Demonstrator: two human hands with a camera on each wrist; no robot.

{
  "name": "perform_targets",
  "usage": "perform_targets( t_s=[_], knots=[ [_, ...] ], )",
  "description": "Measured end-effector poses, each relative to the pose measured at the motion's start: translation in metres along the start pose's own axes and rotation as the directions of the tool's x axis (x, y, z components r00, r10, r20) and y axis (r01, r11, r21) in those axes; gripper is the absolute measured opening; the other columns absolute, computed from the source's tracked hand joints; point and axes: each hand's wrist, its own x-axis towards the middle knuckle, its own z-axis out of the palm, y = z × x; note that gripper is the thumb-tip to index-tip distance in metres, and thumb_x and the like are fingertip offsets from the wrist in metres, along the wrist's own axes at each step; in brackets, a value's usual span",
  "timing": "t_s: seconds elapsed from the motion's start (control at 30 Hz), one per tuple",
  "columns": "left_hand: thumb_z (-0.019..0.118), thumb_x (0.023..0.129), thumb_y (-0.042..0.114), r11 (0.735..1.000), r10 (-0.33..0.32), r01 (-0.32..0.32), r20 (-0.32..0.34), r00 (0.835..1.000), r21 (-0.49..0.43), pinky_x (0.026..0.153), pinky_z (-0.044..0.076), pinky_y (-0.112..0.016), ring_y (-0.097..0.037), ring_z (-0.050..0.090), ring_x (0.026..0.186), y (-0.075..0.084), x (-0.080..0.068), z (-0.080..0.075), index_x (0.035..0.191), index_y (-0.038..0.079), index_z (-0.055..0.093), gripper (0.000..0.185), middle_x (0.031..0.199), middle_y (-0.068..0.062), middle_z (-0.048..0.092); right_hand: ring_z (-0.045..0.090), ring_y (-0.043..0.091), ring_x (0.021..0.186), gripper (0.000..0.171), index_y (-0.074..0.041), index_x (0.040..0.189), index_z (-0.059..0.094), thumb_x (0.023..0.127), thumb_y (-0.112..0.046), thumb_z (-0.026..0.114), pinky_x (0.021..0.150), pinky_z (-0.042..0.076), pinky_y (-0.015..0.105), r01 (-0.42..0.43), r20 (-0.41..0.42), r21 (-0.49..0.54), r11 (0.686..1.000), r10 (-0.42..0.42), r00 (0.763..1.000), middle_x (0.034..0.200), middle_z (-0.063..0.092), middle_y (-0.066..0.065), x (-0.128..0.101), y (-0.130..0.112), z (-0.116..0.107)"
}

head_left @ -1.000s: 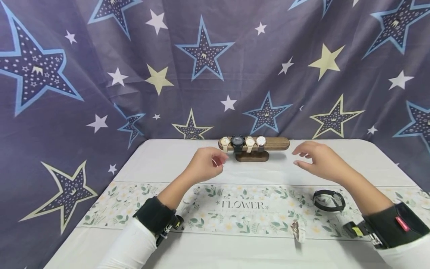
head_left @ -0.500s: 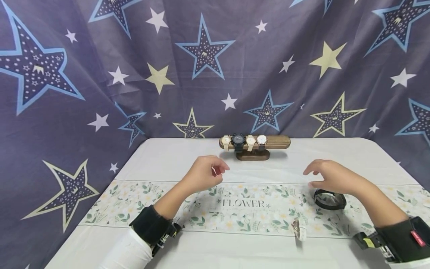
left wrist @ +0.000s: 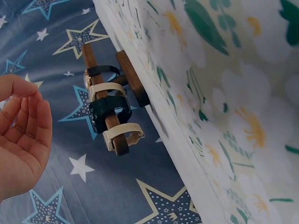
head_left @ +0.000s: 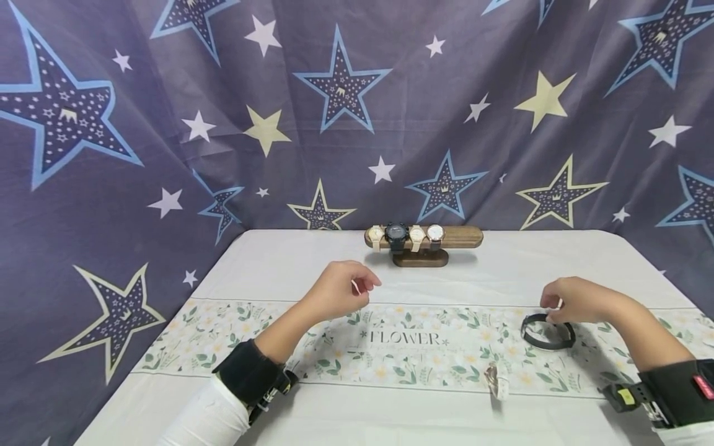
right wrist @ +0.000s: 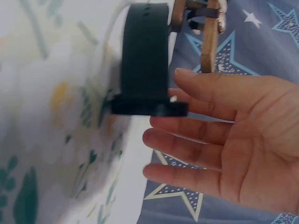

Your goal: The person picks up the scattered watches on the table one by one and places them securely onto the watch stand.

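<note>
Both hands hover: my right hand (head_left: 577, 299) reaches, fingers extended, touching the black watch (head_left: 548, 331) on the floral runner (head_left: 390, 347); left hand (head_left: 337, 288) idles, loosely curled (empty). Pickup step, I judge; closing fingers comes next.

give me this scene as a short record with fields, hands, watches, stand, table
right hand: right hand at the black watch on the floral runner, fingers straight, at the band's near edge; grip not seen
left hand: left hand held above the table, fingers loosely curled, holding nothing
stand: wooden watch stand at the table's far side, four watches on its bar
loose watch: light-strapped watch at the runner's near edge
table: white tablecloth, star-printed backdrop behind
</note>
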Motion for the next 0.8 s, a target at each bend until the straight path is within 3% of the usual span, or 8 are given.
perform_targets(
  t_s=[0.27, 0.4, 0.6, 0.8],
  knots=[
    [0.061, 0.074, -0.010, 0.999, -0.031, 0.031, 0.019, 0.999, -0.009, 0.062, 0.056, -0.022, -0.011, 0.060, 0.071, -0.004, -0.003, 0.001, 0.092, 0.005, 0.073, 0.027, 0.078, -0.001, 0.063, 0.058, 0.015, 0.056, 0.015, 0.001, 0.095, 0.065, 0.082, -0.003, 0.071, 0.049, 0.052, 0.030, -0.079, 0.051, 0.115, 0.990, 0.074, 0.996, 0.078, 0.061, 0.001, 0.001, 0.005, 0.009],
    [0.061, 0.074, -0.010, 1.000, -0.024, 0.024, 0.013, 1.000, -0.012, 0.062, 0.057, -0.026, -0.012, 0.060, 0.071, -0.007, -0.004, 0.002, 0.092, 0.005, 0.073, 0.027, 0.077, 0.001, 0.062, 0.058, 0.014, 0.057, 0.008, -0.004, 0.086, 0.068, 0.079, 0.000, 0.071, 0.050, 0.052, 0.028, -0.100, 0.046, 0.097, 0.990, 0.096, 0.994, 0.074, 0.061, -0.001, 0.004, 0.003, 0.015],
    [0.061, 0.074, -0.010, 1.000, -0.021, 0.022, 0.022, 1.000, -0.022, 0.062, 0.058, -0.027, -0.008, 0.059, 0.070, -0.009, -0.004, 0.005, 0.092, 0.006, 0.073, 0.027, 0.076, 0.003, 0.062, 0.056, 0.011, 0.064, 0.016, -0.010, 0.075, 0.068, 0.071, 0.003, 0.075, 0.060, 0.051, 0.030, -0.041, -0.016, 0.015, 0.999, 0.041, 0.999, 0.070, 0.063, -0.005, 0.007, 0.000, 0.019],
    [0.062, 0.074, -0.010, 1.000, -0.023, 0.023, 0.024, 0.999, -0.013, 0.062, 0.055, -0.021, -0.008, 0.059, 0.070, -0.010, -0.005, 0.005, 0.092, 0.006, 0.073, 0.026, 0.076, 0.003, 0.062, 0.052, 0.008, 0.061, 0.018, -0.012, 0.072, 0.067, 0.068, 0.005, 0.074, 0.057, 0.048, 0.028, 0.033, -0.051, -0.021, 0.999, -0.034, 0.998, 0.068, 0.062, -0.006, 0.010, 0.000, 0.017]
  ],
)
